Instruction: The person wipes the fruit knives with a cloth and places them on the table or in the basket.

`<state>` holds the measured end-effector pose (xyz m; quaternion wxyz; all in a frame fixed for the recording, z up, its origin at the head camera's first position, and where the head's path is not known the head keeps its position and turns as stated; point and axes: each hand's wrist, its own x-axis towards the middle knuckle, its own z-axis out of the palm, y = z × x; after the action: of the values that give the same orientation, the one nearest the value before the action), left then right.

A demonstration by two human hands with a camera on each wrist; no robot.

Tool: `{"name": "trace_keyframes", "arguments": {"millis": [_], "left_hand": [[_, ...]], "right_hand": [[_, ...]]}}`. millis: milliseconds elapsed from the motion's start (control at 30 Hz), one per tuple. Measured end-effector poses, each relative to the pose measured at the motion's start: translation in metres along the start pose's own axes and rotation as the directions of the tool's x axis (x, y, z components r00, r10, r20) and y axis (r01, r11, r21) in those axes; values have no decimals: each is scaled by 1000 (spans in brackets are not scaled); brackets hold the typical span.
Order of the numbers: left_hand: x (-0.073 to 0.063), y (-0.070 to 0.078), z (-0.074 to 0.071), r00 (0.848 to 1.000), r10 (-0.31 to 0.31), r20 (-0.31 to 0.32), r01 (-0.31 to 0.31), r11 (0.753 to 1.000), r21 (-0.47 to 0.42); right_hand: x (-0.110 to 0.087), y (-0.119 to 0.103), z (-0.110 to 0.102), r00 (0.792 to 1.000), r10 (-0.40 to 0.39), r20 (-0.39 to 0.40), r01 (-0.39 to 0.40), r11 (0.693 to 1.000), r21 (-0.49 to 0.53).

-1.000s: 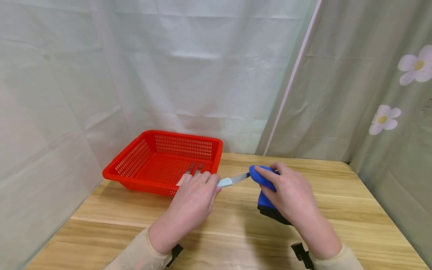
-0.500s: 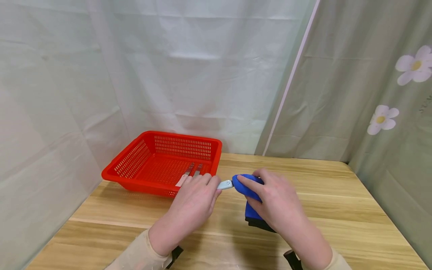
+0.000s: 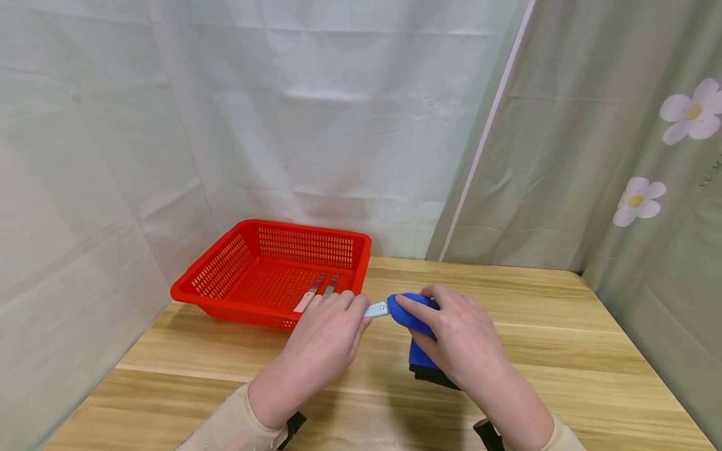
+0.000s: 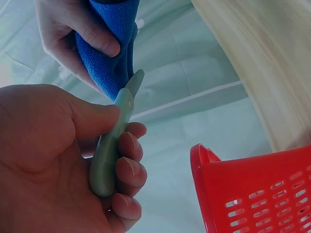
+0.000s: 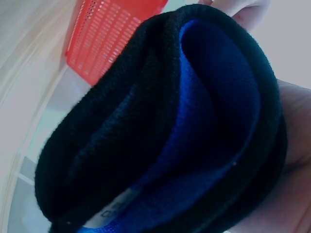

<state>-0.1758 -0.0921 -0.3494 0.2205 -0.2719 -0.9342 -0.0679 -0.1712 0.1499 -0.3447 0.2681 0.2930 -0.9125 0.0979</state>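
Observation:
In the head view my left hand (image 3: 324,332) holds a knife by its pale blue handle (image 3: 376,309) above the table. The left wrist view shows the fingers and thumb curled round that handle (image 4: 105,162), with part of the metal blade (image 4: 137,83) beside the cloth. My right hand (image 3: 462,332) pinches a folded blue cloth (image 3: 403,312) with black edging against the knife, just past the handle. Most of the blade is hidden by the cloth. In the right wrist view the cloth's black-edged folds (image 5: 218,92) cover nearly everything.
A red perforated plastic basket (image 3: 363,263) stands at the back left of the wooden table (image 3: 536,313). Inside lie a pink-handled utensil (image 3: 306,302) and another metal one (image 3: 331,285), partly hidden by my left hand. Pale curtains (image 3: 316,125) hang close behind and at the sides.
My right hand and the cloth have moved left along the blade up to the handle, covering the blade seen earlier. Over the last half second they barely move. My left hand stays in place.

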Motion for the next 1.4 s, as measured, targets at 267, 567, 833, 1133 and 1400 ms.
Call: {"name": "trace_keyframes", "arguments": {"millis": [267,567,833,1133,1400], "left_hand": [[-1,-1,0,1000,-17,16,17,1000,3],[-1,-2,-1,1000,-7,-14,7,1000,-4],[-1,-3,-1,1000,-17,-6,17,1000,3],[-1,-3,-2,999,-1,-42,1,1000,19],[-2,-4,-2,998,15,-62,-13,1000,22]], "right_hand": [[1,4,1,1000,10,-13,-10,1000,10],[2,13,1,999,47,0,-47,999,3],[2,21,0,997,82,7,-82,997,2],[2,30,-1,994,110,5,-110,994,-1],[0,36,-1,990,144,4,-144,990,4]]}}
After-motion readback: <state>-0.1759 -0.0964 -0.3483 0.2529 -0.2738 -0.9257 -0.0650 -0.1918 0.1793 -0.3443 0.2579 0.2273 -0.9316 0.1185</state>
